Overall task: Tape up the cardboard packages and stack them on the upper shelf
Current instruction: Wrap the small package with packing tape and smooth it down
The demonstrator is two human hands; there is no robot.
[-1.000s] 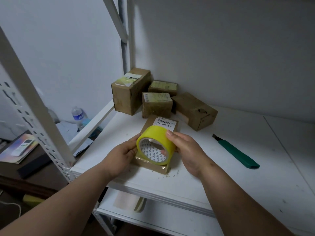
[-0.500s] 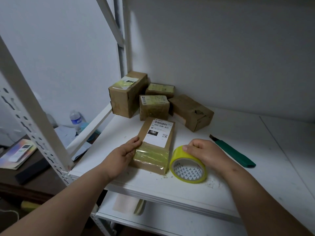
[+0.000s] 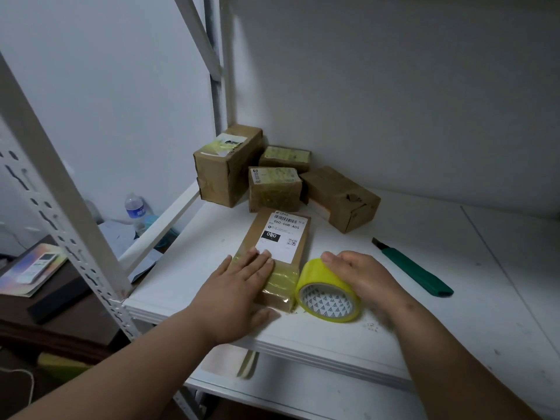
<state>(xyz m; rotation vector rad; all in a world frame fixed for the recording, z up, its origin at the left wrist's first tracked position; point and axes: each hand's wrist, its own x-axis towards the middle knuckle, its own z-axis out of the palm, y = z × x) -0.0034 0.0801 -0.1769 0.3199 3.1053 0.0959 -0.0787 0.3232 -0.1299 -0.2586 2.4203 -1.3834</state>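
Note:
A flat cardboard package (image 3: 280,234) with a white shipping label lies on the white shelf (image 3: 424,286) near its front edge. A band of yellowish tape crosses its near end. My left hand (image 3: 239,283) lies flat on that taped end, fingers straight. To the package's right stands a yellow tape roll (image 3: 327,291) on the shelf. My right hand (image 3: 360,275) holds it from above, fingers curled over its rim. Several taped cardboard boxes (image 3: 274,189) are grouped in the back corner.
A green utility knife (image 3: 415,269) lies on the shelf right of my right hand. White slotted uprights (image 3: 60,207) frame the shelf's left side. A lower shelf (image 3: 272,386) shows below. Left of the rack are a water bottle (image 3: 135,207) and a desk with a remote.
My right hand carried the tape roll off the package and set it down to the right. My left hand slid from the package's side onto its taped top.

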